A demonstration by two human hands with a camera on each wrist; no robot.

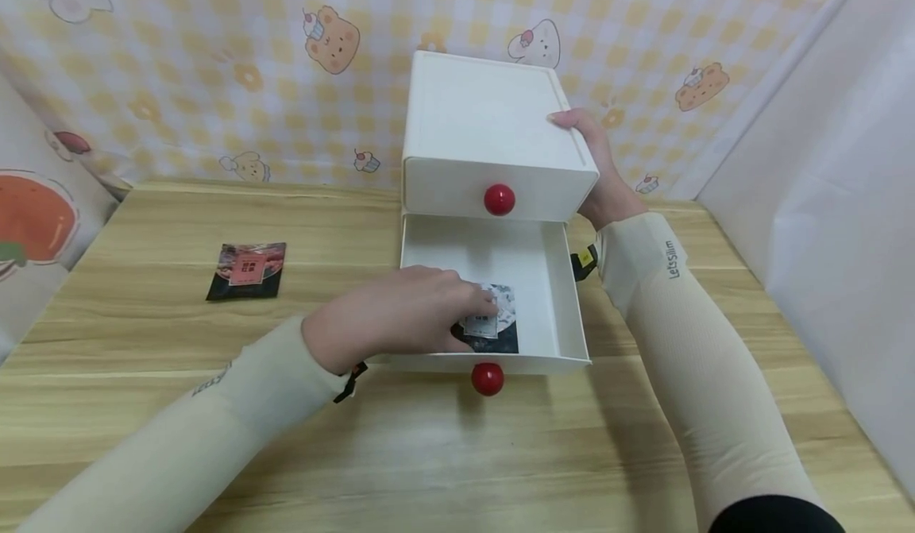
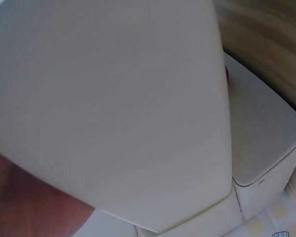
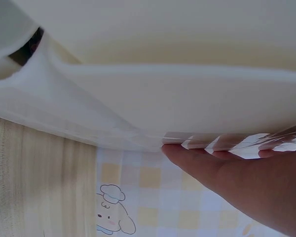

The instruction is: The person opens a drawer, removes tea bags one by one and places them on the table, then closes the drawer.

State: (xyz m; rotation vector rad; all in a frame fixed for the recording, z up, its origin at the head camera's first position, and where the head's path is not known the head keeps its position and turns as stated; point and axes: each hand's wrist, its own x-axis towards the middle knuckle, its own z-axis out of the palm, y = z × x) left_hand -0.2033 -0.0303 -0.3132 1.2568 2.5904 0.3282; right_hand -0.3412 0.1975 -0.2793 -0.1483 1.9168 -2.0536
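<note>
A white two-drawer box (image 1: 493,112) stands on the table with its lower drawer (image 1: 546,279) pulled out. My left hand (image 1: 407,310) reaches over the drawer's left wall. Its fingers lie on a black sachet with a grey-white print (image 1: 507,318) inside, near the drawer front; thumb and fingers are spread apart, and part of the sachet is hidden under them. My right hand (image 1: 600,160) holds the box at its right side, thumb over the top edge. In the right wrist view its fingers (image 3: 202,160) lie along the white side wall.
A black-and-red sachet (image 1: 246,271) lies on the wooden table left of the box. Red round knobs mark the upper drawer (image 1: 499,199) and lower drawer (image 1: 488,379). Behind the box hangs a yellow checked cloth (image 1: 286,104); a white cloth (image 1: 836,175) hangs at the right.
</note>
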